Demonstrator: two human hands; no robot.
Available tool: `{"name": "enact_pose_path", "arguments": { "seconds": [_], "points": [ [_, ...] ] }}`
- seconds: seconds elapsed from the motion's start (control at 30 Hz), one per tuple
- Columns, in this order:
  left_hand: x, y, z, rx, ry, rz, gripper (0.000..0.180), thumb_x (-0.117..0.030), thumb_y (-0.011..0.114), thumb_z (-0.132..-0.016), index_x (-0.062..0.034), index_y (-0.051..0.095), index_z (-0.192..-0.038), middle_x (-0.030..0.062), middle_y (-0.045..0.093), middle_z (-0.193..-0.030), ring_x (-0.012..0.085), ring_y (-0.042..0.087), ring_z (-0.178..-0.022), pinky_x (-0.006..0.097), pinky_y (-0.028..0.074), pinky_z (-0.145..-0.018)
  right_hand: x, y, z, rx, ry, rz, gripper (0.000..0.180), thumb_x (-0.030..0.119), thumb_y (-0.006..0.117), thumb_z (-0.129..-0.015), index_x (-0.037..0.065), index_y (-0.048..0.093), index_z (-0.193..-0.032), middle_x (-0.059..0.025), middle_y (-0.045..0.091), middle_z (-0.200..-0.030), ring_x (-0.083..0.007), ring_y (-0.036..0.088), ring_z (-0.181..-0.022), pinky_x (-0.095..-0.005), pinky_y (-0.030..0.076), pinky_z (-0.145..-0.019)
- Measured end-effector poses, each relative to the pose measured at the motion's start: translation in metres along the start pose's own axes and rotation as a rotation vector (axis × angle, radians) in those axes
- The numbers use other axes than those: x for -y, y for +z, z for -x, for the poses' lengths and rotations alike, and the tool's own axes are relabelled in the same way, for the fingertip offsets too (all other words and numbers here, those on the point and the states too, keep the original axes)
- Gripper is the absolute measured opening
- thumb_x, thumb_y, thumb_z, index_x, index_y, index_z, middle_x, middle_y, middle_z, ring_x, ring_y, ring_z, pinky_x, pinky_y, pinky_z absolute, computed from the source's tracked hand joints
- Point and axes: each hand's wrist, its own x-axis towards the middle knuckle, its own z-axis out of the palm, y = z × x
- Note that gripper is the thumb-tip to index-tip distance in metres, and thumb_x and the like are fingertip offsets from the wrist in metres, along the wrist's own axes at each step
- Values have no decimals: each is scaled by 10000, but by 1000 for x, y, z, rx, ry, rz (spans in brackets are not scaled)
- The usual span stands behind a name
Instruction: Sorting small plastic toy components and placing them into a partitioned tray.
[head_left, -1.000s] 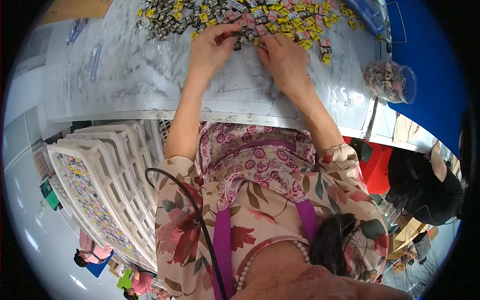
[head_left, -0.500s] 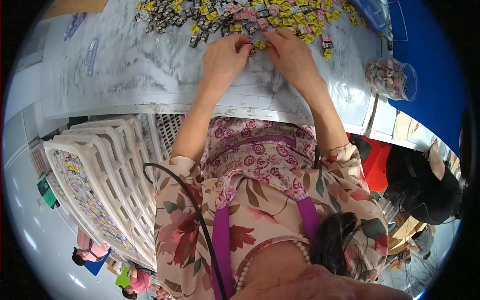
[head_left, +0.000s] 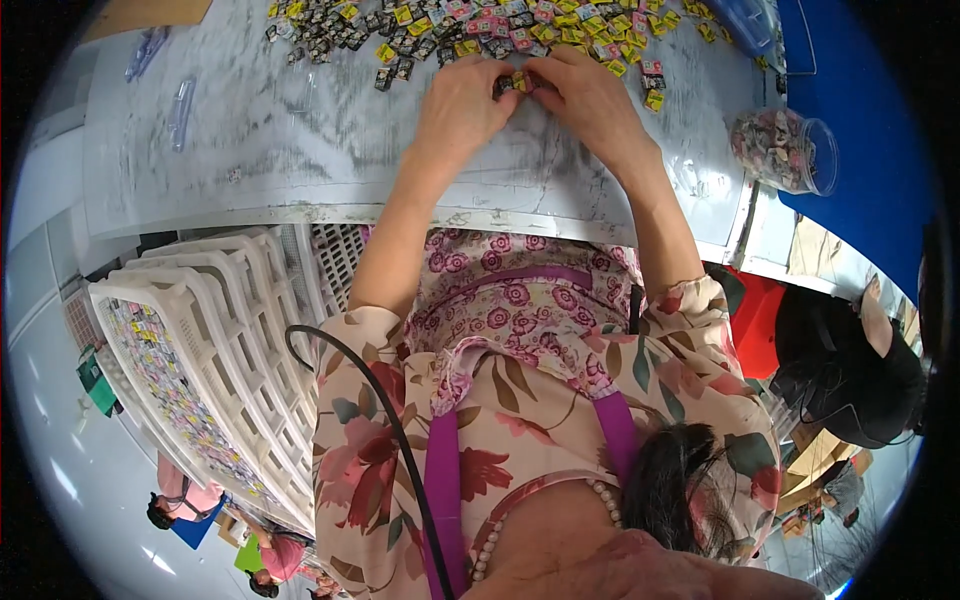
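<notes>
My left hand (head_left: 462,105) and my right hand (head_left: 590,105) meet over the table, thumbs and forefingers closed in a pinch. Between the fingertips is a short row of small printed squares (head_left: 519,82), one yellow and others darker, gripped from both ends. Fingers cover part of the row, so how the squares join cannot be told. Just beyond the hands spreads a loose heap of small squares (head_left: 500,28) in black, yellow and pink. A few squares (head_left: 653,98) lie beside my right hand.
A clear round jar (head_left: 785,152) of small pieces lies at the table's right edge. Clear plastic pieces (head_left: 182,113) lie on the left of the grey worktop (head_left: 300,150). Stacked white crates (head_left: 215,350) stand below left; a person in black (head_left: 845,365) is at right.
Both hands have come closer together and slightly away from me. The yellow square, earlier visible between them, now sits in a row pinched by both hands.
</notes>
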Motion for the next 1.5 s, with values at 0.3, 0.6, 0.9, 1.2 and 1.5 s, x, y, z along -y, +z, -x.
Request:
{"name": "enact_pose_path", "arguments": {
  "seconds": [0.3,0.6,0.9,1.2,1.5],
  "points": [
    [0,-63,13,12,69,40,274,-210,774,-762,-56,744,-986,118,684,-836,262,664,-729,365,535,-657,35,-11,14,-49,-55,-174,312,112,699,-844,75,654,-1150,-110,663,-1127,-330,639,-1015,-392,524,-844],
    [26,-45,59,111,-8,49,264,-136,761,-790,-64,734,-1043,89,671,-861,228,656,-698,335,542,-645,52,34,32,-112,-71,-116,327,71,727,-801,67,663,-1122,-105,648,-1128,-318,625,-1026,-405,541,-830],
    [35,-36,73,-39,142,51,267,-128,784,-786,-83,739,-1045,65,638,-870,235,635,-717,335,531,-646,51,40,39,-140,-116,-13,294,91,715,-830,84,683,-1122,-78,632,-1144,-289,614,-992,-388,554,-788],
    [21,-25,93,-68,239,-203,409,-95,796,-745,-125,719,-1146,57,531,-820,240,573,-698,372,501,-622,51,38,55,-142,-164,168,454,73,659,-744,131,670,-1194,-82,580,-1282,-271,566,-955,-346,544,-768],
    [-10,-31,89,122,308,-176,395,-221,806,-738,-133,716,-1113,57,538,-804,246,584,-711,387,502,-648,34,-14,97,-245,-50,-40,328,61,770,-762,62,701,-1083,-101,666,-1135,-299,620,-961,-383,533,-819]
  ]
}}
